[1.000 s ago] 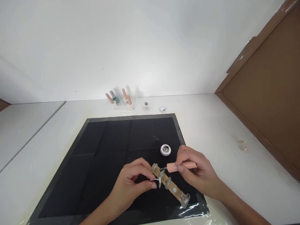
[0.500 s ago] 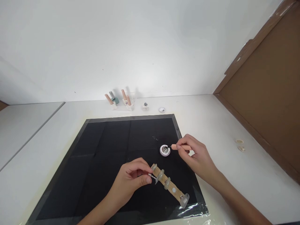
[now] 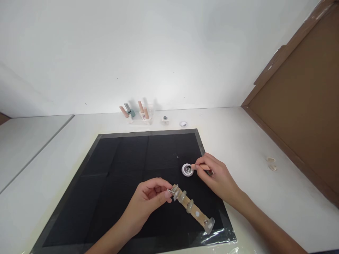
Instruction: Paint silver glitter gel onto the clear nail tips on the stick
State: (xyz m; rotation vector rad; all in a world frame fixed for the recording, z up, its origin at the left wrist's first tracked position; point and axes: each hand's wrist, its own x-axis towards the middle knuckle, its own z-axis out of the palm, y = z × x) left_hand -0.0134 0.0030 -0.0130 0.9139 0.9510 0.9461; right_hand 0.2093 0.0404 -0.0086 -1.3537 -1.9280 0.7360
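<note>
**Desk:** What do the hands have?

**Photographer:** On a black mat (image 3: 119,165) covering a white table (image 3: 251,148), the left hand (image 3: 148,201) pinches the far end of a wooden strip (image 3: 190,208), which lies on the mat's near right part and carries a row of pale false nails. The right hand (image 3: 217,178) grips a pink-handled brush (image 3: 202,166), fingers closed around its handle, the tip touching a small round pot (image 3: 187,169) just left of that hand.

**Desk:** And around them?

**Photographer:** Far back, against the white wall, stand several polish bottles (image 3: 136,113), with two small items beside them on the right, too small to identify. A brown board (image 3: 299,106) leans at the right, and two small pale discs (image 3: 272,164) lie on the table near it.
</note>
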